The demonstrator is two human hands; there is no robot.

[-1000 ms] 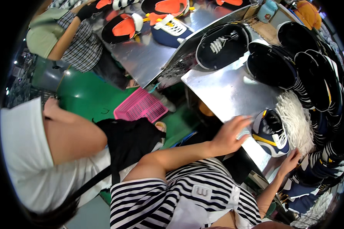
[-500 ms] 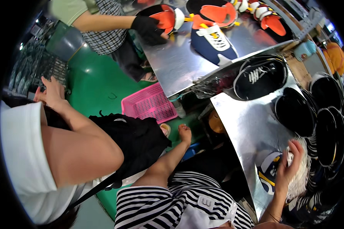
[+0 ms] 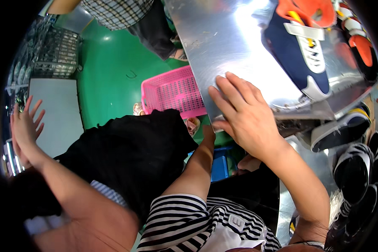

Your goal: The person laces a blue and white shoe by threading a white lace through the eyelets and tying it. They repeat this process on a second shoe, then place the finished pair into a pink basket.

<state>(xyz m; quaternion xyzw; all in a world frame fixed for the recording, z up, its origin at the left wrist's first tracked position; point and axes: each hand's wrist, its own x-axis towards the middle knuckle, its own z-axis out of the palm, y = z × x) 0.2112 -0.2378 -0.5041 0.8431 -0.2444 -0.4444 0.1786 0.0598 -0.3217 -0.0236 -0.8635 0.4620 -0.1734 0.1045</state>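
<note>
Right hand (image 3: 243, 122) flat and open on the steel tabletop (image 3: 222, 46); left hand (image 3: 208, 133) reaching low beneath its edge, grip impossible to tell

Navy shoe (image 3: 302, 54) with a white strap and orange lining lies on the tabletop at 2 o'clock from the right hand, the nearer one, its long axis running 11 to 5 o'clock. Pink basket (image 3: 172, 92) stands on the green floor (image 3: 109, 80) at 10 o'clock from the left hand. A small white rectangular label (image 3: 235, 221) sits on the striped shirt (image 3: 176, 218). Another person's hand (image 3: 25, 124), at 9 o'clock, is spread open
</note>
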